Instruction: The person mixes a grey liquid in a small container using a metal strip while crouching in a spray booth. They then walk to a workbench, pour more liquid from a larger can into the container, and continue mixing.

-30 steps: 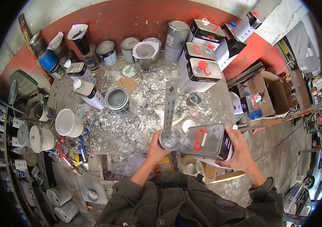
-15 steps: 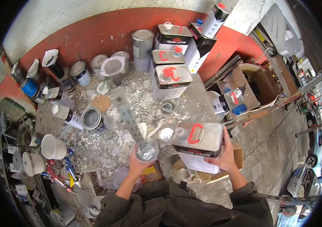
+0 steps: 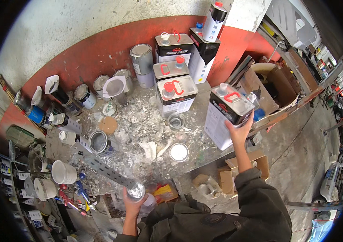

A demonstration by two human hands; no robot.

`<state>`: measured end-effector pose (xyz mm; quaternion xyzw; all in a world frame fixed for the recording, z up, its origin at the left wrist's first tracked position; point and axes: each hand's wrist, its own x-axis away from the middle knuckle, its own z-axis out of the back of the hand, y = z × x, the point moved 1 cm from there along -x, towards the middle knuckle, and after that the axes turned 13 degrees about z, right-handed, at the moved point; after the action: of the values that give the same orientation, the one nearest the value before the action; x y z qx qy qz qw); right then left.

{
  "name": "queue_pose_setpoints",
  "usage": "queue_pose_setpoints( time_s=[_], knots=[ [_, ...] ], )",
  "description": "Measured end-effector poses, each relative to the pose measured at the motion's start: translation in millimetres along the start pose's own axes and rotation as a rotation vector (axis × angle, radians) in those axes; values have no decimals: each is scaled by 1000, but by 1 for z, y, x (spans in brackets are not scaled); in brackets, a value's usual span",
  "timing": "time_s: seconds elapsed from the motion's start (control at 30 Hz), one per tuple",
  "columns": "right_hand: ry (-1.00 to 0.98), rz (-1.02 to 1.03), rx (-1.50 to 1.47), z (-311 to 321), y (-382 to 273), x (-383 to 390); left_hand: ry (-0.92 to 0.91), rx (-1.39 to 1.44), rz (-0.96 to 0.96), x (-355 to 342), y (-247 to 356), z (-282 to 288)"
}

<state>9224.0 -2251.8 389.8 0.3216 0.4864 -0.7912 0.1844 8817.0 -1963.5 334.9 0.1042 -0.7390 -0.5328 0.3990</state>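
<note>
My left hand [image 3: 132,206] is wrapped round a clear plastic cup [image 3: 135,191] with silvery-grey contents, near the front edge of the workbench. A long flat mixing stick [image 3: 103,168] with dark marks stands tilted in the cup, leaning to the left. On the right, my right hand [image 3: 241,132] grips a rectangular metal can [image 3: 222,123] by its side. That can has a pale spout cap and a red handle on top. It is held upright with a slight tilt at the bench's right edge; whether its base touches the bench I cannot tell.
Similar tins [image 3: 176,105] stand left of the held can. A small open cup [image 3: 176,121] and a round white-topped tin [image 3: 179,152] are on the paint-crusted workbench [image 3: 147,133]. An open paint can [image 3: 99,142] sits left; spray guns [image 3: 74,195] hang lower left. Cardboard boxes [image 3: 256,161] lie below right.
The metal can has moved from in front of the bench up and right to its right edge, in my right hand. My left hand has drawn the cup and stick down and left.
</note>
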Motion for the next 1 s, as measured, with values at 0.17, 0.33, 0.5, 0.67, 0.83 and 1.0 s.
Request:
queue_pose_setpoints(
  time_s=[0.17, 0.33, 0.5, 0.67, 0.83, 1.0],
  knots=[
    [93, 21, -46, -17, 18, 21, 53, -9, 25, 6, -1, 14],
    [111, -31, -111, -1, 21, 56, 19, 33, 5, 5, -2, 21],
    [129, -6, 212, 42, -32, 51, -119, 30, 37, -1, 1, 32],
    [-66, -31, -380, 41, -146, 24, -128, -230, -80, -12, 10, 39],
    [-708, 335, -481, -27, -271, 36, -352, -415, -218, -20, 35, 38],
    [-1444, 307, -460, -87, -337, 42, -481, -362, -56, -12, 57, 39]
  ],
)
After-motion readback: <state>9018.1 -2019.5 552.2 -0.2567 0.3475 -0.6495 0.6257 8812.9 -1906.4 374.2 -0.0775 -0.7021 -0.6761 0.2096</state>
